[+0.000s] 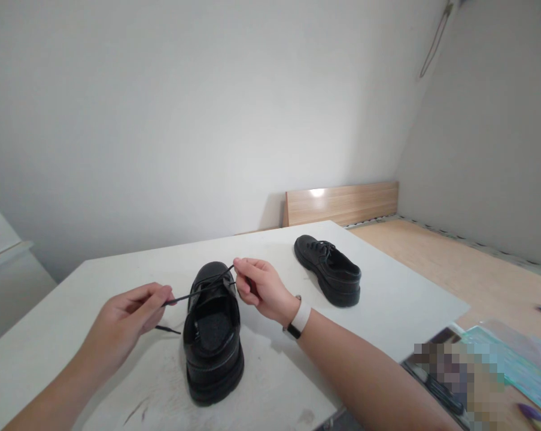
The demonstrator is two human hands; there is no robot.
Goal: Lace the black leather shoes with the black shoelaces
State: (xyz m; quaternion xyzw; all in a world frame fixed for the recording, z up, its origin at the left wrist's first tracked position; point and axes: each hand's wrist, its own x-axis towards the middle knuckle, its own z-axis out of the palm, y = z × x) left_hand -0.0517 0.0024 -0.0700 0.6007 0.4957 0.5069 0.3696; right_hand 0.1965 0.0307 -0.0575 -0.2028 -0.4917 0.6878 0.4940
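Observation:
A black lace-up shoe (pixel 214 365) stands upright on the white table, its heel towards me. My left hand (pixel 133 311), left of the shoe, pinches a black shoelace (pixel 185 297) between thumb and fingers, and a loose lace tip hangs below that hand. On the shoe's right side my right hand (pixel 264 287) is closed on a lace too, held up by thumb and index finger. The laces run taut across the shoe's opening, above the tongue. Farther right stands a second black shoe (pixel 331 272) with its lace tied; neither hand touches it.
The white table (pixel 131 269) has dark scuff marks near its front. Beyond its right edge lies a light wooden surface (pixel 414 257) with teal plastic packaging (pixel 513 365). A wooden board (pixel 342 203) leans at the back by the wall. A white cabinet (pixel 10 269) is at left.

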